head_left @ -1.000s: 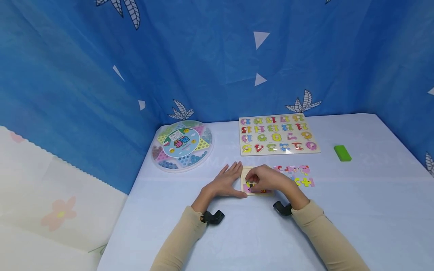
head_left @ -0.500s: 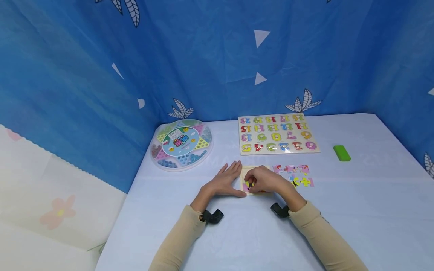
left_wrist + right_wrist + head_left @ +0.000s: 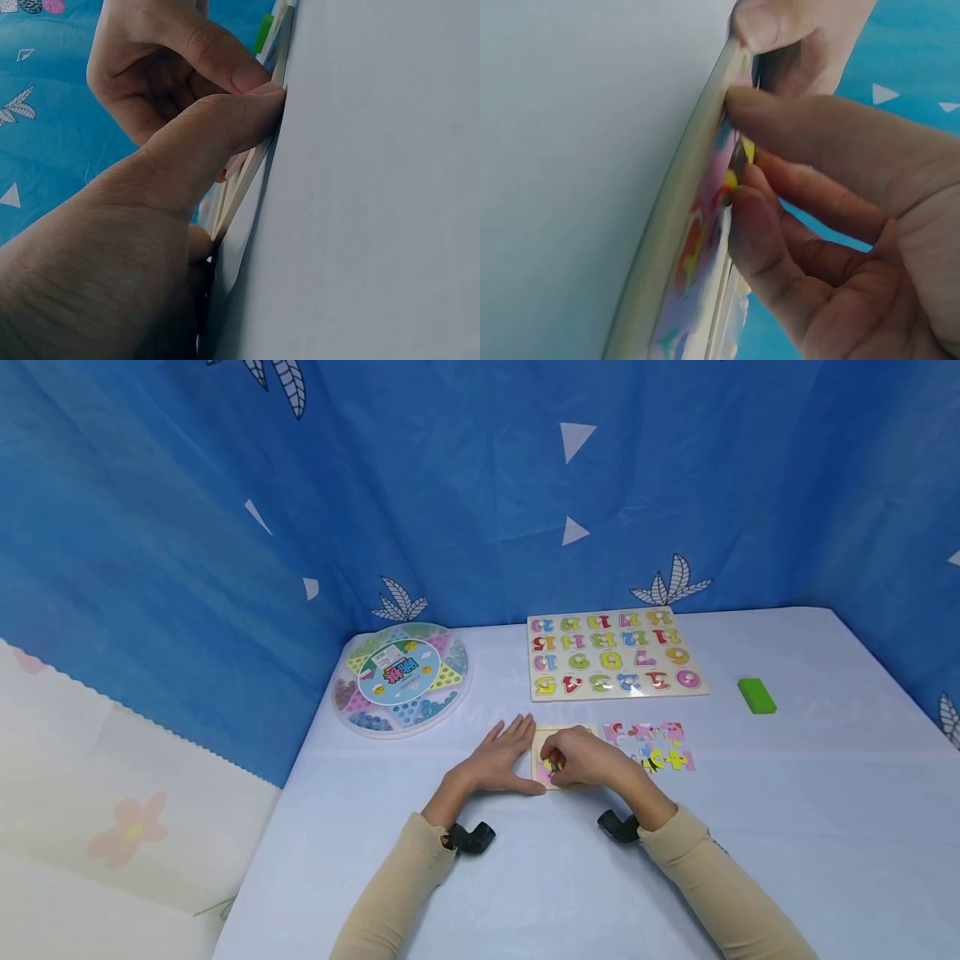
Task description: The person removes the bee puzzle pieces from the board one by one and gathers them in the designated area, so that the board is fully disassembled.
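A small wooden puzzle tray point(image 3: 535, 768) lies on the white tabletop, with pink, picture-printed pieces along its near side. My left hand point(image 3: 498, 770) rests at its left edge, fingers and thumb spread; in the left wrist view the thumb point(image 3: 225, 124) presses on the tray's rim point(image 3: 241, 184). Over the tray, my right hand point(image 3: 588, 757) has bent fingers and pinches a yellow-and-black puzzle piece point(image 3: 740, 156), mostly covered by the fingertips. Right of the tray lie several loose puzzle pieces point(image 3: 675, 760), partly behind the right wrist.
Behind the tray is a number puzzle board point(image 3: 615, 656). A round, clear-lidded board game point(image 3: 401, 681) sits at the back left. To the right lies a green block point(image 3: 757, 696). A blue curtain point(image 3: 480, 493) hangs behind the table point(image 3: 540, 885).
My right hand has shifted very slightly left and stays over the same part of the tray. My left hand keeps its place at the edge.
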Action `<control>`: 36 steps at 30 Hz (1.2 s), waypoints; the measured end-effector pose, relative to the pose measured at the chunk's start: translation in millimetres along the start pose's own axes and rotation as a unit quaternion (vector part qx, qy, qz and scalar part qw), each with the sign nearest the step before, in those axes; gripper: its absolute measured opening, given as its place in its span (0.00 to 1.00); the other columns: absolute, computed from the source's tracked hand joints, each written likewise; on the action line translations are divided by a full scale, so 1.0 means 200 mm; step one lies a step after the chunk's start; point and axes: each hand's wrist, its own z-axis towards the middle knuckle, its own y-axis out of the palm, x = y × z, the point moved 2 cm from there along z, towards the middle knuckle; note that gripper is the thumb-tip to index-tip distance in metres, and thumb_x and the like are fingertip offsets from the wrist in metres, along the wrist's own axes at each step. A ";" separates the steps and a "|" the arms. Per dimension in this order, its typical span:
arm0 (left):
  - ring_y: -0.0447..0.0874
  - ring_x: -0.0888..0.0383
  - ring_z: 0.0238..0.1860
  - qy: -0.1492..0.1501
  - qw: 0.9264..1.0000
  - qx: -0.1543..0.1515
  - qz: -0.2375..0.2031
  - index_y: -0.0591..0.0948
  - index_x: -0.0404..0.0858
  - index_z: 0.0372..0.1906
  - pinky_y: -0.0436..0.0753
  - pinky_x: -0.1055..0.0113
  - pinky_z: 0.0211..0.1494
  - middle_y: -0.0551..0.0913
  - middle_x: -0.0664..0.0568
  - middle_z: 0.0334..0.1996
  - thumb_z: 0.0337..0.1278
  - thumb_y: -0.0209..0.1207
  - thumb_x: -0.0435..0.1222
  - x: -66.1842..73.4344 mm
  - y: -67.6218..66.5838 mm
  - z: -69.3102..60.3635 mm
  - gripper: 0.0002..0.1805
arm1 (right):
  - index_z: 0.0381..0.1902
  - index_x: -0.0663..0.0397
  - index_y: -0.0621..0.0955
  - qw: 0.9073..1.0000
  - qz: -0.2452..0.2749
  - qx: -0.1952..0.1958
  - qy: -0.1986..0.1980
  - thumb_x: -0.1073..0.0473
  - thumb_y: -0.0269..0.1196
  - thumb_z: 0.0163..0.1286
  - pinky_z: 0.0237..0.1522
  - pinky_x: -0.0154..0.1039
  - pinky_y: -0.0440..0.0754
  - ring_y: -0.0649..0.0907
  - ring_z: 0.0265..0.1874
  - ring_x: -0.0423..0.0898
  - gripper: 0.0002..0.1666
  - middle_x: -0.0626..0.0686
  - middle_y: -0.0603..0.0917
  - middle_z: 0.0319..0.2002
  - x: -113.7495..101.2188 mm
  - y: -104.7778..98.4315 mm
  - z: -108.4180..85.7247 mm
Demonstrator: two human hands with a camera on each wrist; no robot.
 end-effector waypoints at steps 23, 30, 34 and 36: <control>0.30 0.59 0.80 -0.004 1.000 -0.002 -0.005 0.43 0.41 0.78 0.32 0.56 0.81 0.38 0.54 0.80 0.48 0.63 0.64 0.01 -0.02 0.00 0.62 | 0.42 0.59 0.84 1.000 0.003 0.021 0.006 0.62 0.76 0.49 0.35 0.35 0.76 0.75 0.29 0.41 0.21 0.46 0.81 0.29 -0.02 0.01 -0.01; 0.29 0.60 0.80 -0.003 1.000 0.000 0.001 0.43 0.42 0.78 0.33 0.57 0.81 0.37 0.55 0.80 0.48 0.63 0.64 0.01 -0.01 0.00 0.62 | 0.43 0.59 0.84 0.999 0.027 0.020 0.008 0.62 0.76 0.49 0.34 0.34 0.75 0.75 0.29 0.41 0.21 0.46 0.80 0.28 -0.01 0.02 -0.01; 0.29 0.60 0.80 -0.002 1.000 0.000 -0.002 0.43 0.42 0.78 0.33 0.57 0.81 0.37 0.55 0.80 0.48 0.63 0.65 0.00 0.00 0.00 0.62 | 0.43 0.60 0.85 0.999 0.034 0.021 0.012 0.62 0.77 0.48 0.34 0.35 0.75 0.75 0.29 0.41 0.22 0.47 0.80 0.28 -0.01 0.02 -0.01; 0.29 0.61 0.80 -0.001 1.000 0.001 -0.004 0.43 0.42 0.78 0.33 0.57 0.81 0.37 0.55 0.80 0.48 0.63 0.65 0.00 0.00 0.00 0.62 | 0.43 0.59 0.85 0.999 0.033 0.022 0.012 0.62 0.77 0.48 0.33 0.35 0.74 0.74 0.29 0.42 0.22 0.47 0.79 0.28 -0.01 0.02 -0.01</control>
